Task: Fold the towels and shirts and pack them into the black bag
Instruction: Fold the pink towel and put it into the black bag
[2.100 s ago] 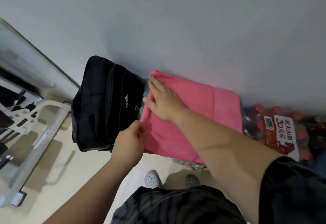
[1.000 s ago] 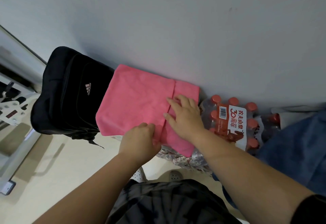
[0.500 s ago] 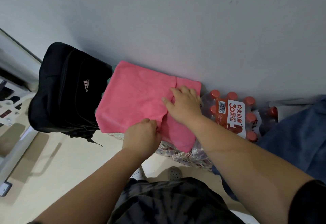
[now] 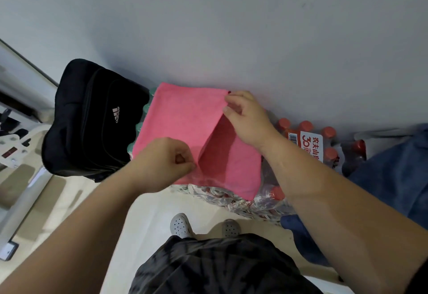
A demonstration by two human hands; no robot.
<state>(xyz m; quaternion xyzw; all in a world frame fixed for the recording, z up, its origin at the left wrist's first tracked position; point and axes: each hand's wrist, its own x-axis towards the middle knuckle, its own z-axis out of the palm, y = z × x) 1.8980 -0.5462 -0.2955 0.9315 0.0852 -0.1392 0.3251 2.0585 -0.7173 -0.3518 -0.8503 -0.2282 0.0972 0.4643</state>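
Lifted towel (image 4: 180, 120) flap | right hand (image 4: 247, 120) pinches far corner | left hand (image 4: 159, 161) pinches near edge

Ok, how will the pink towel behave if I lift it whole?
Likely floppy: the towel creases softly between the left hand and right hand. Probably light: fingertip pinches hold its flap up. Its edge droops over the bottles, so folds may slip open.

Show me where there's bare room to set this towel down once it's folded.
Bare floor lies in front, bordered by the black bag, the bottle packs and your shoes; more runs left toward the white frame. Along the wall it is crowded: bag, pink towel over bottle packs, blue cloth.
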